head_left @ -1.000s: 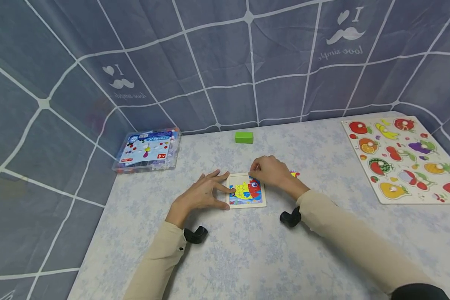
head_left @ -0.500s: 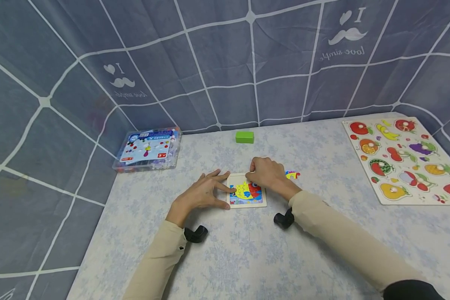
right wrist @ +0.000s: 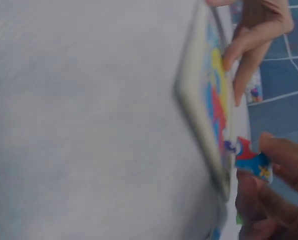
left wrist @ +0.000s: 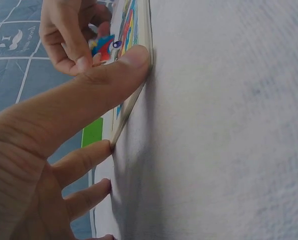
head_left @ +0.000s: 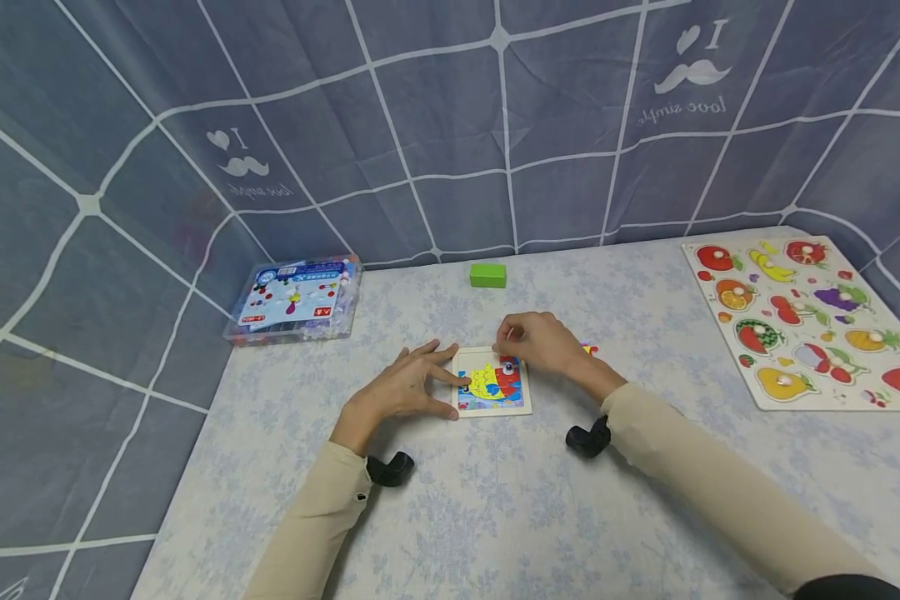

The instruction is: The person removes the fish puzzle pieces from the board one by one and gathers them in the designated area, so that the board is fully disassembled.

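A small wooden-framed jigsaw puzzle (head_left: 495,412) lies on the table, showing a yellow and red fish. My left hand (head_left: 401,385) spreads its fingers along the left side; one fingertip rests on the picture and the thumb (left wrist: 134,57) presses the near left corner. At the upper right of the frame, my right hand (head_left: 542,340) pinches a puzzle piece (right wrist: 254,161) between thumb and fingers. That piece is blue and red with a yellow starfish, tilted close over the frame's edge. The top strip of the frame shows bare wood.
Loose colourful puzzle pieces (head_left: 589,349) lie partly hidden behind my right wrist. A green block (head_left: 487,276) sits farther back. At the back left is a clear plastic box (head_left: 292,300); on the right lies a fruit peg board (head_left: 810,325). A grey checked curtain (head_left: 450,125) encloses the table.
Half a second ago my right hand covered the fish's eye; it has since drawn back, uncovering the eye and hiding more of the loose pieces. My left hand has stayed in place.
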The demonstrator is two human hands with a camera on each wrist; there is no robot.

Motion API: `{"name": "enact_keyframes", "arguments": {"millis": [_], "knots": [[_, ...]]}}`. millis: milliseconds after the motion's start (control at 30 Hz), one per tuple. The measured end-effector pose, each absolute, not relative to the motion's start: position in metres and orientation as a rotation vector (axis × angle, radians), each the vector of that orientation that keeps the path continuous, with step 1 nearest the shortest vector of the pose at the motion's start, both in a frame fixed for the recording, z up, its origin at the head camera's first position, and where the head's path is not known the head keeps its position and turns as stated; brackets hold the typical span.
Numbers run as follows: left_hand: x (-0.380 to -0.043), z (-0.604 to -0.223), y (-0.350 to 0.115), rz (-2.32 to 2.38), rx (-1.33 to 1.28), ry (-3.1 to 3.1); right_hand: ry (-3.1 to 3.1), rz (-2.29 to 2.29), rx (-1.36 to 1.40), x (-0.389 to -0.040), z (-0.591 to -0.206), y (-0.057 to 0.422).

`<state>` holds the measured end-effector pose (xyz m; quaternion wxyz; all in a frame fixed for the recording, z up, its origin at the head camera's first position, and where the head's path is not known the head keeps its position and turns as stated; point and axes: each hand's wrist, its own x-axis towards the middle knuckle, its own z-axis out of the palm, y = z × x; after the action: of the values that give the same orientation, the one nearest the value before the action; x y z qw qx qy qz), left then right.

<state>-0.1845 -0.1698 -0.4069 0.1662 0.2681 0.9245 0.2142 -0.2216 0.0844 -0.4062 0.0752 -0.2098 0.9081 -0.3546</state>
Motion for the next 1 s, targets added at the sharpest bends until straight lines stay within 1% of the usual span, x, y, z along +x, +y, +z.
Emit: {"name": "enact_keyframes", "arguments": {"millis": [267,400,600,833,1000], "knots": [[-0.184,-0.407,-0.169,0.590,0.759,2.640,2.608,-1.101,-0.774,-0.214,-0.407,0.095],[-0.184,-0.407,-0.169,0.594,0.757,2.641,2.557,-1.154,-0.788,-0.213,-0.405,0.104],[-0.183,-0.408,-0.169,0.605,0.756,2.637,2.650,-1.203,-0.683,-0.215,-0.403,0.126],[-0.182,-0.409,-0.169,0.597,0.761,2.645,2.689,-1.235,-0.533,-0.215,-0.407,0.171],[-0.182,-0.409,-0.170,0.587,0.757,2.649,2.784,-1.142,-0.449,-0.211,-0.407,0.202]]}}
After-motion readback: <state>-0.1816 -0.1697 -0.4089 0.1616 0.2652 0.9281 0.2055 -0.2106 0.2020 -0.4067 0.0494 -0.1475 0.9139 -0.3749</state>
